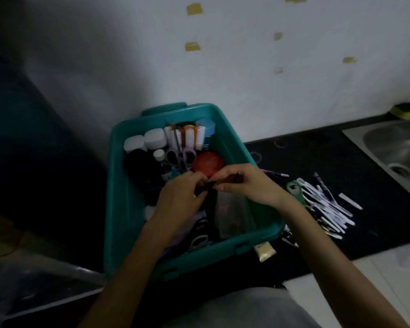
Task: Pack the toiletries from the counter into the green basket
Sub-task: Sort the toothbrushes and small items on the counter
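Observation:
The green basket (118,209) stands on the dark counter against the wall. Inside it I see white-capped bottles (149,140), small brushes (192,137), purple scissors (180,157), a red round lid (208,164) and a clear packet (232,214). My left hand (182,195) and my right hand (244,183) meet over the basket's middle, both pinched on one small dark item (210,185) between their fingertips. What that item is stays too dark to tell.
A heap of white floss picks (322,207) and a green-handled tool (294,190) lie on the black counter (341,157) to the right of the basket. A cream tube (264,250) sticks out by the basket's near corner. A steel sink (398,147) sits far right.

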The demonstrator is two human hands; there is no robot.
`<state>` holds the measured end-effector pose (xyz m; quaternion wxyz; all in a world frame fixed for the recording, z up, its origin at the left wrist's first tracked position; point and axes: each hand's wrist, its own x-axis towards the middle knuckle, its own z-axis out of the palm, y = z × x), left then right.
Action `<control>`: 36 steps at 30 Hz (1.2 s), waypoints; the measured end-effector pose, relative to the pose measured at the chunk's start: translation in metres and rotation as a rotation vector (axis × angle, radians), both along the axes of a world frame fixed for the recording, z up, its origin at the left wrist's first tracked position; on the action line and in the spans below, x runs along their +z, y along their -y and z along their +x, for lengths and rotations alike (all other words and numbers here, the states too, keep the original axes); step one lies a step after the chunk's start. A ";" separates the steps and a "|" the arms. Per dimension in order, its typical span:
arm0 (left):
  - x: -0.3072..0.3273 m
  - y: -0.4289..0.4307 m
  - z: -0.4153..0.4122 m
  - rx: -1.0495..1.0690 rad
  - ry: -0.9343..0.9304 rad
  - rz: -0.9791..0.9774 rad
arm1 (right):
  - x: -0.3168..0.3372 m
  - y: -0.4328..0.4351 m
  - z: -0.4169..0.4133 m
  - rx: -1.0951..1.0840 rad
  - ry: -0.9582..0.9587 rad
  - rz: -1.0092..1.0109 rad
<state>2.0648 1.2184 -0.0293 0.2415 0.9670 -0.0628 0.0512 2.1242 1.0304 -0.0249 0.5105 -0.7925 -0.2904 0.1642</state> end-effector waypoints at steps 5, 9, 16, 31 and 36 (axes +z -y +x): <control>0.001 0.057 0.001 -0.118 0.069 -0.107 | 0.004 0.049 -0.029 -0.248 -0.033 0.178; 0.005 0.092 0.001 -0.128 0.185 -0.165 | -0.002 0.091 -0.041 -0.358 -0.085 0.222; 0.007 0.145 0.006 -0.224 0.228 -0.077 | -0.022 0.152 -0.044 -0.494 -0.176 0.140; -0.044 0.238 0.004 -0.161 -0.007 -0.129 | -0.083 0.249 -0.023 -0.463 -0.329 -0.096; -0.104 0.279 -0.009 -0.089 -0.286 -0.252 | -0.100 0.277 -0.012 -0.479 -0.348 -0.135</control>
